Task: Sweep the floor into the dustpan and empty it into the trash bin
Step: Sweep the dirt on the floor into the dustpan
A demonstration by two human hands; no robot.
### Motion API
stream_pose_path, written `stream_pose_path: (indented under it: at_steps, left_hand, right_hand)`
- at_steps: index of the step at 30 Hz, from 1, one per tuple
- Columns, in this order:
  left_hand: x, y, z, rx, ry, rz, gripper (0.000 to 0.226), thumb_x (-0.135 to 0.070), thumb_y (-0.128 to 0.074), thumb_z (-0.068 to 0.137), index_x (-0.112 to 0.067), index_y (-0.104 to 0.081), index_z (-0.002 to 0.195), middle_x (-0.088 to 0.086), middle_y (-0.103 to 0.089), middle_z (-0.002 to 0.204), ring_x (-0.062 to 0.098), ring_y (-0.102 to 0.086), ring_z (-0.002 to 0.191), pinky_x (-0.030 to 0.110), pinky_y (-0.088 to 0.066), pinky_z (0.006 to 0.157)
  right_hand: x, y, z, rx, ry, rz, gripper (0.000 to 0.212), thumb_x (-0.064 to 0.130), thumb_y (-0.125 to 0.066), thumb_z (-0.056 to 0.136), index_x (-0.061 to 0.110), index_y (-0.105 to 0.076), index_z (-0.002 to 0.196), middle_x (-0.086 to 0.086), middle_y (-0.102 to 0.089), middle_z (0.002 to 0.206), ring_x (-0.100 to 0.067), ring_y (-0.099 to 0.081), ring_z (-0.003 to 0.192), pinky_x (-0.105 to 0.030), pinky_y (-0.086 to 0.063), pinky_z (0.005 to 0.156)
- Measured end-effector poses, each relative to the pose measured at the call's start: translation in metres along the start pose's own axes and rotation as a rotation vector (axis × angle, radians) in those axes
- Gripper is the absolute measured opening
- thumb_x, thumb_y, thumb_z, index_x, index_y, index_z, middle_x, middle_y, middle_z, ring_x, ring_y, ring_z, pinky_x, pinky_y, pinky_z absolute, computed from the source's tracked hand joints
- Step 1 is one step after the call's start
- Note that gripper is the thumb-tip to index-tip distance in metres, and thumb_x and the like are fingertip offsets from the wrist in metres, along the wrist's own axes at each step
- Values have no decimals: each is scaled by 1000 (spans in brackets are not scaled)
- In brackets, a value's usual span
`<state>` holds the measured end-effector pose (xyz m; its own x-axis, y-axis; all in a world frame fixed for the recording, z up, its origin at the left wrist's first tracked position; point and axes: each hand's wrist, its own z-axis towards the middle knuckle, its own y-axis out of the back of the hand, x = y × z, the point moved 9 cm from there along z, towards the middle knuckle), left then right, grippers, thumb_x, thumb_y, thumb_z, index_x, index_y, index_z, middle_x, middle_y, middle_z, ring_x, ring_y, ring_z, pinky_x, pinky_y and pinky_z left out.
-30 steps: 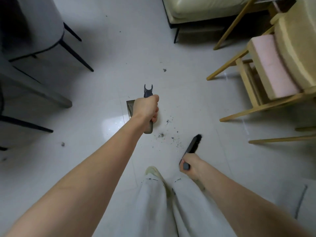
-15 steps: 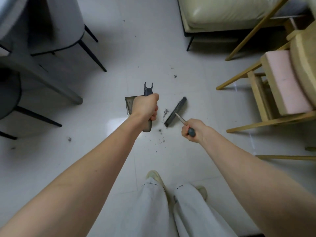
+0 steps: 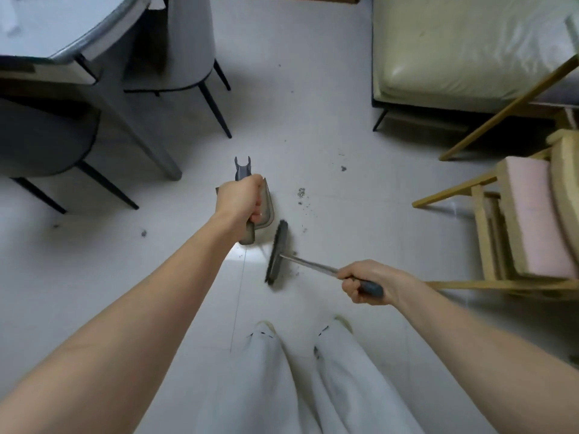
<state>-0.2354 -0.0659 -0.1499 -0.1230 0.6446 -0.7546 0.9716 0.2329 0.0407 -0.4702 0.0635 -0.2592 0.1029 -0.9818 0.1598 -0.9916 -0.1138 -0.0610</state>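
A: Your right hand clenched the brush handle, the brush head lying at five o'clock of the dustpan, whose handle your left hand gripped.

B: What might have failed?

A: Judging by the pan's tilt, bristles could have flicked the crumbs at one o'clock past its lip. Farther out, chair legs at eleven and the wooden frame at three hemmed your stroke.

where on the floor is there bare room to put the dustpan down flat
Bare tile lies left of the left hand, between the grey chair legs and the forearm. Crowded: debris right of the dustpan, brush just beside it.
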Motion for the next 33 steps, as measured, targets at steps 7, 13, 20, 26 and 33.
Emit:
stream_pose_path:
  at_steps: [7, 13, 20, 26, 33]
  left_hand:
    - [33, -2, -18, -189, -3, -23, 32, -11, -48, 85, -18, -32, 59, -4, -30, 45, 12, -23, 35, 17, -21, 38]
    - [74, 11, -33, -337, 58, -93, 34, -12, -50, 85, -17, -32, 56, -7, -31, 39, 11, -24, 33, 16, -22, 37]
    - [103, 6, -52, -428, 114, -167, 31, -7, -47, 85, -16, -34, 58, -6, -33, 39, 11, -25, 33, 17, -22, 38]
    - [100, 13, -63, -485, 95, -287, 29, -5, -45, 87, -17, -34, 63, -7, -28, 40, 10, -21, 32, 15, -18, 38]
    - [103, 28, -74, -522, 83, -296, 29, -7, -47, 85, -19, -32, 62, -4, -29, 47, 9, -22, 32, 14, -18, 38]
  right_hand:
    - [-14, -23, 43, 123, 83, -841, 38, 9, -46, 95, 8, -50, 132, -8, -49, 66, -11, -42, 34, -15, -36, 36]
    - [-27, -62, 61, 61, 366, -1808, 31, -1, -44, 91, 1, -55, 121, -16, -57, 103, -29, -63, 82, -31, -47, 61]
    - [15, -19, 57, -151, 469, -2127, 37, 1, -42, 92, 9, -53, 126, -9, -57, 121, -26, -59, 107, -31, -48, 76]
    - [76, 26, 42, -386, 466, -2140, 38, 2, -41, 92, 12, -56, 125, -7, -58, 119, -27, -60, 108, -39, -54, 87]
    - [113, 45, 22, -489, 490, -2043, 37, -1, -39, 93, 8, -54, 127, -7, -60, 115, -24, -62, 104, -29, -46, 73]
